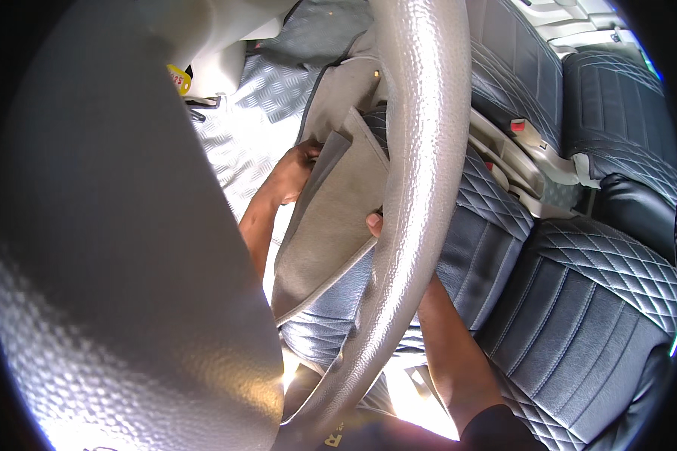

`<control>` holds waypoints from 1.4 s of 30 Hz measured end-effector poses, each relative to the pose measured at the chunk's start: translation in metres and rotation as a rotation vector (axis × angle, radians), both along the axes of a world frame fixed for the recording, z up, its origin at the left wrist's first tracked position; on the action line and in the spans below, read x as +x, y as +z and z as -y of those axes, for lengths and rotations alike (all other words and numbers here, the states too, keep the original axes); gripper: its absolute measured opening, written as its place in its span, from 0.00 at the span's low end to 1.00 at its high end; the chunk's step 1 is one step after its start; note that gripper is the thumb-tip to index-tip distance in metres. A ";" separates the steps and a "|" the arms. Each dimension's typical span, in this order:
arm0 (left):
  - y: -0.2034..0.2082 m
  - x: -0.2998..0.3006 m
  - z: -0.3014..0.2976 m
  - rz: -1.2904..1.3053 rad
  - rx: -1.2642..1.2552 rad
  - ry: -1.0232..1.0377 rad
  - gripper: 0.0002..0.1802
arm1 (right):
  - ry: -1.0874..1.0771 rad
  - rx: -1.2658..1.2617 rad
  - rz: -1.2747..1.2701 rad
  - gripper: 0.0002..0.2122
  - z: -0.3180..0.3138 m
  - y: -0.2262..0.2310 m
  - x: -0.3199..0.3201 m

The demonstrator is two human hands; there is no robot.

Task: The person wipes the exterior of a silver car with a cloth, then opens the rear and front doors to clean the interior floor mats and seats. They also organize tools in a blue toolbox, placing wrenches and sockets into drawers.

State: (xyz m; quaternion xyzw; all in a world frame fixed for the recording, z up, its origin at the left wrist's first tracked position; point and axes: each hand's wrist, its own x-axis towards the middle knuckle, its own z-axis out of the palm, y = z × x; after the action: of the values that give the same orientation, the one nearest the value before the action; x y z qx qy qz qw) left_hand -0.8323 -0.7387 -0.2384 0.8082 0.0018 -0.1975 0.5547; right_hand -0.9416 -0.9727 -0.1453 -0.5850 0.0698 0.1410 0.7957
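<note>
A beige fabric car floor mat [338,195] with a stitched border lies folded and tilted over the black seat, with a dark grey strip along its left side. My left hand [293,174] is closed on the mat's left edge, its fingertips partly hidden at the strip. From the right, my right hand [374,222] pinches the mat's opposite edge. Only its thumb shows clearly, since the steering wheel [425,135] covers the rest of that hand and the wrist.
The large grey steering wheel and its hub [128,225] fill the left and middle of the view. Black quilted seats [579,331] stand on the right, with a red buckle [517,126] between them. Shiny patterned flooring [278,90] lies at the far left.
</note>
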 end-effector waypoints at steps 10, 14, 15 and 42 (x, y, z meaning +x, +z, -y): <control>-0.016 0.001 -0.006 0.060 0.357 0.203 0.26 | 0.036 0.020 -0.088 0.12 0.003 0.005 0.000; -0.047 0.001 -0.016 -0.272 -0.327 0.357 0.29 | 0.060 0.016 -0.092 0.12 0.004 0.001 0.001; -0.054 0.001 -0.016 -0.282 -0.362 0.348 0.30 | 0.046 0.033 -0.081 0.13 0.003 0.000 0.001; 0.043 -0.128 -0.072 -0.253 -0.386 0.410 0.20 | 0.039 -0.202 0.050 0.15 -0.004 0.016 0.011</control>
State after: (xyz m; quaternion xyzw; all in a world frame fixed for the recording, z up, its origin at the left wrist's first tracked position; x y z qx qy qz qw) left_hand -0.9601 -0.6670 -0.1953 0.6397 0.1962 -0.1773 0.7217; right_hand -0.9310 -0.9682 -0.1296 -0.6666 0.0525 0.1342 0.7314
